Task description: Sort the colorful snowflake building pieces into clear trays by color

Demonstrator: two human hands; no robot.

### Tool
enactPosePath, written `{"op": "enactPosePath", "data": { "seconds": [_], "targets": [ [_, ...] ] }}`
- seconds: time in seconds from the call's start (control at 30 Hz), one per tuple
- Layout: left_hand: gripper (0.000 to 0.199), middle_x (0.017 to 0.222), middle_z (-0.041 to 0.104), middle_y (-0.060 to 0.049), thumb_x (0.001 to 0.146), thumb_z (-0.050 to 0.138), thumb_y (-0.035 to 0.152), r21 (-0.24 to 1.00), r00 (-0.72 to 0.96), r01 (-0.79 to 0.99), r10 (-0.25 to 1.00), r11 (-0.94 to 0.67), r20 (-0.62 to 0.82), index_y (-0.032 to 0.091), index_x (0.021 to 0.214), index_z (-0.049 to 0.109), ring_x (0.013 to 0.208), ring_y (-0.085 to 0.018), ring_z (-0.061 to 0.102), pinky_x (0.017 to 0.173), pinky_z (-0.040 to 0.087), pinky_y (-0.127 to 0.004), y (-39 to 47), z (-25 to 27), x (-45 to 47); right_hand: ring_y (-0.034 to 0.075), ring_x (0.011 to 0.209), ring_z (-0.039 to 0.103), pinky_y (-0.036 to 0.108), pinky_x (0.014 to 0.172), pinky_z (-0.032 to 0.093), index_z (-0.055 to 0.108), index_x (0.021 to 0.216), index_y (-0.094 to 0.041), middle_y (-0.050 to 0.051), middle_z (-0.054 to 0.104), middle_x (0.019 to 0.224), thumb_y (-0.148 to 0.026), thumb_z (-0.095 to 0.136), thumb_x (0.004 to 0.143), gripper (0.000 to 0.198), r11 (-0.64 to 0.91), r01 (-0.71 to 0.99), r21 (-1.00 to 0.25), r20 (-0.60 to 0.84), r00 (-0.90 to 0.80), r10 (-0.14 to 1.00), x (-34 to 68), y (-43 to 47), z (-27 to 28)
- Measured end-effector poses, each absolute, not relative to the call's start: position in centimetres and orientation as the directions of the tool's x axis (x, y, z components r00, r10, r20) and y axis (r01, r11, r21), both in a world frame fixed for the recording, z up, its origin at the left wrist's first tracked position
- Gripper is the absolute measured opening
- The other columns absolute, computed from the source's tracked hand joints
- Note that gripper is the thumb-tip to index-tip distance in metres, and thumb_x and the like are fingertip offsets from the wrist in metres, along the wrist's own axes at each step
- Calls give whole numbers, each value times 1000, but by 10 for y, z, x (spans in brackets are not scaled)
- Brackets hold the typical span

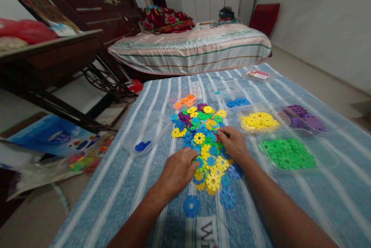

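A mixed pile of plastic snowflake discs [199,138] in yellow, blue, green, purple and orange lies on the striped cloth. My left hand [178,169] is at the pile's near left side, its fingers curled together; a green edge shows by the fingertips, but I cannot make out what they hold. Across the pile, my right hand [233,143] touches the right side with thumb and fingers pinched, and whatever is between them is hidden. Loose blue discs [191,206] lie on the cloth nearest me.
Clear tubs hold sorted discs: green ones [290,153], yellow ones [259,119], purple ones [307,118], light blue ones [238,102], orange ones [185,101] and dark blue ones [142,146]. A clear lid [257,74] lies at the far edge. Beyond stands a bed [191,53].
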State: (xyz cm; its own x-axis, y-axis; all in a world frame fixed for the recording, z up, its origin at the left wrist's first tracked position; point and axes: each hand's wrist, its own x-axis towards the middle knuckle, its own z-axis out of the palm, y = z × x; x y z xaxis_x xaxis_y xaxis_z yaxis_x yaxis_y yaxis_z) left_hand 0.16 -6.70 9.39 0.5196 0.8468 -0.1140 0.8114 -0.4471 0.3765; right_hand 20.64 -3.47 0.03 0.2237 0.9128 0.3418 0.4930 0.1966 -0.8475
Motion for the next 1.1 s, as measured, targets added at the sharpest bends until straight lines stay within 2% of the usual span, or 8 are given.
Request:
{"op": "enactPosePath", "data": {
  "seconds": [0.23, 0.4, 0.5, 0.7, 0.97, 1.1],
  "targets": [
    [18, 95, 62, -6, 85, 48, 27, 300, 462, 863, 876, -407, -140, 21, 96, 62, 92, -20, 56, 80, 43, -30, -79, 87, -1, 17, 73, 61, 28, 68, 44, 69, 74, -21, 2, 67, 74, -31, 53, 83, 21, 200, 473, -858, 333, 216, 918, 207, -36, 1],
    [15, 96, 61, -6, 84, 50, 29, 261, 458, 876, 871, -406, -180, 22, 91, 62, 94, -21, 56, 80, 43, -30, -77, 86, 3, 18, 73, 61, 29, 68, 44, 70, 75, -21, 2, 67, 74, -32, 53, 83, 21, 203, 472, -858, 335, 214, 917, 207, -37, 1],
    [14, 96, 60, -6, 83, 51, 28, 285, 458, 873, 868, -396, -193, 21, 89, 62, 94, -20, 56, 79, 43, -29, -76, 86, 3, 18, 73, 61, 29, 68, 44, 70, 75, -21, 3, 67, 75, -32, 53, 83, 22, 203, 472, -858, 335, 214, 918, 207, -37, 1],
    [19, 95, 59, -6, 81, 53, 27, 323, 443, 872, 875, -368, -198, 20, 96, 63, 92, -20, 57, 79, 42, -30, -75, 87, 2, 18, 73, 60, 29, 69, 44, 69, 74, -21, 2, 66, 75, -32, 53, 83, 22, 197, 467, -862, 328, 219, 919, 207, -37, 0],
    [9, 86, 57, -2, 73, 55, 22, 391, 404, 867, 895, -309, -188, 20, 81, 57, 80, -17, 54, 69, 39, -27, -73, 84, 2, 17, 72, 60, 28, 67, 43, 69, 74, -20, 2, 66, 73, -30, 53, 83, 21, 208, 477, -854, 340, 209, 917, 207, -36, 0],
    [9, 77, 56, 1, 69, 55, 19, 446, 368, 858, 910, -254, -191, 20, 78, 52, 71, -14, 52, 63, 36, -25, -73, 81, 2, 17, 71, 60, 28, 66, 43, 69, 74, -20, 2, 65, 72, -31, 53, 84, 22, 212, 474, -855, 345, 214, 914, 206, -36, 0]
  ]
}}
